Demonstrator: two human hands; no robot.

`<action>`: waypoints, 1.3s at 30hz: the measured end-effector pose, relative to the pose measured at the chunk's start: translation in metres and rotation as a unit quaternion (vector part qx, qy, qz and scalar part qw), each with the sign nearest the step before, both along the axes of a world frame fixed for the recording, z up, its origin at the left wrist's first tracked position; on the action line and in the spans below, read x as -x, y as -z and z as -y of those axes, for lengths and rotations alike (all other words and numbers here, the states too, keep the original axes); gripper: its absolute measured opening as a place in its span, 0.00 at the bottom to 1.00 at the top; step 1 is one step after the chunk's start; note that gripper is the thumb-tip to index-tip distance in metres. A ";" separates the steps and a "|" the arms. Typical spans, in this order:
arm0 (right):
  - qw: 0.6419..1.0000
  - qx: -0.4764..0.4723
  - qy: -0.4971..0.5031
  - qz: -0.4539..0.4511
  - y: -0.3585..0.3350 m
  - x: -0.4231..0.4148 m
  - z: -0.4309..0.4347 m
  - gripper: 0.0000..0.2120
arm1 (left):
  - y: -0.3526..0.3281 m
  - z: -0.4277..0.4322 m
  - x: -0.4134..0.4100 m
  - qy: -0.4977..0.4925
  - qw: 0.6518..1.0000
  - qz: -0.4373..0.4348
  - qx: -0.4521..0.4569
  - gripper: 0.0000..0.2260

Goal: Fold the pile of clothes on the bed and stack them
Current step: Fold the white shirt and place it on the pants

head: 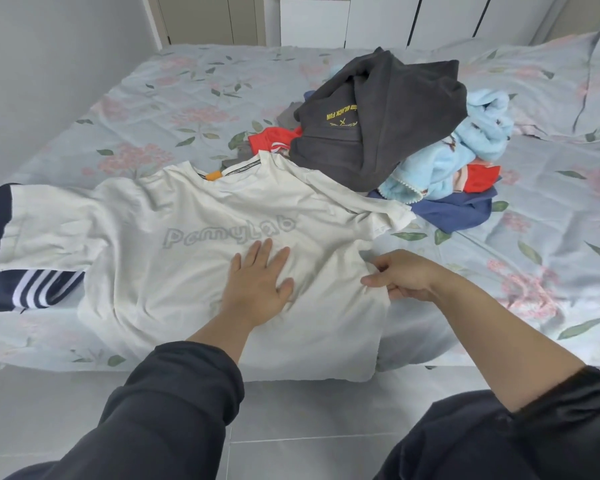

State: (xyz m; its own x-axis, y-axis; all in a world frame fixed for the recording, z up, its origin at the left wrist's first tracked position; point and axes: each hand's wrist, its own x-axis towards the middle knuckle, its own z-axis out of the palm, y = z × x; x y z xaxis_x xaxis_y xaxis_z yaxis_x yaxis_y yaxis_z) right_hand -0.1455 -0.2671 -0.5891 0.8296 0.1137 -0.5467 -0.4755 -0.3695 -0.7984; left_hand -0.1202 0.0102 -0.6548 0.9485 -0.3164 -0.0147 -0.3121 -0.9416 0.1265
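Your left hand [257, 284] lies flat on the white T-shirt [174, 258], fingers [262, 252] spread just below its grey lettering. Your right hand [400, 277] pinches the shirt's side edge between thumb and fingers. The shirt is spread on the bed [136, 109], hem hanging off the near edge. Beyond your right fingers sits the unfolded pile [395, 140], topped by a dark grey garment.

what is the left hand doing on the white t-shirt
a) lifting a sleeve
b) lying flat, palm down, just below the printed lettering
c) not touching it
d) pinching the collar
b: the left hand lies open and flat on the white t-shirt just under the grey lettering, while the right hand pinches the shirt's side edge.
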 end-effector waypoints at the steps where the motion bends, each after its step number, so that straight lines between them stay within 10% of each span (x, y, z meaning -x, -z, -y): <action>1: 1.000 -0.012 0.009 -0.022 0.000 0.005 0.008 0.09 | -0.001 -0.001 0.000 0.001 1.000 -0.002 0.015 0.28; 8: 0.962 0.128 -0.186 -0.154 -0.017 0.027 0.021 0.07 | -0.001 -0.004 -0.004 -0.009 0.998 -0.018 0.062 0.31; 12: 0.977 0.208 -0.035 -0.044 -0.014 0.007 0.005 0.22 | 0.000 -0.004 -0.005 -0.008 0.999 -0.021 0.048 0.30; 22: 0.899 0.336 0.191 0.205 0.021 -0.025 0.023 0.19 | 0.004 -0.003 -0.006 0.004 0.999 -0.010 0.035 0.30; 25: 0.875 0.354 0.217 0.249 0.022 -0.035 0.036 0.04 | 0.005 -0.003 -0.006 0.003 0.999 -0.004 0.032 0.31; 28: 0.860 0.388 0.175 0.282 0.018 -0.048 0.034 0.25 | 0.006 -0.003 -0.006 0.003 1.000 0.000 0.027 0.31; 31: 0.819 0.478 0.077 0.308 0.009 -0.066 0.036 0.17 | 0.007 -0.004 -0.005 0.004 1.000 0.003 0.026 0.31; 36: 0.808 0.304 0.338 0.374 -0.031 -0.079 0.040 0.12 | 0.008 -0.004 -0.007 0.004 1.000 0.000 0.023 0.32; 39: 0.850 0.308 0.314 0.291 -0.048 -0.084 0.031 0.12 | 0.004 -0.002 -0.006 0.006 1.000 -0.007 0.023 0.31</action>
State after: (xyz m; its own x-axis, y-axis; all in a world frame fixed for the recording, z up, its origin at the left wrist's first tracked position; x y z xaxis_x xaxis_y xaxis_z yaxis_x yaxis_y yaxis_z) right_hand -0.0616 -0.2981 -0.5412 0.7718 -0.6096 0.1808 -0.3239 -0.6217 -0.7131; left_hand -0.1140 0.0125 -0.6590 0.9445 -0.3283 -0.0132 -0.3211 -0.9308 0.1743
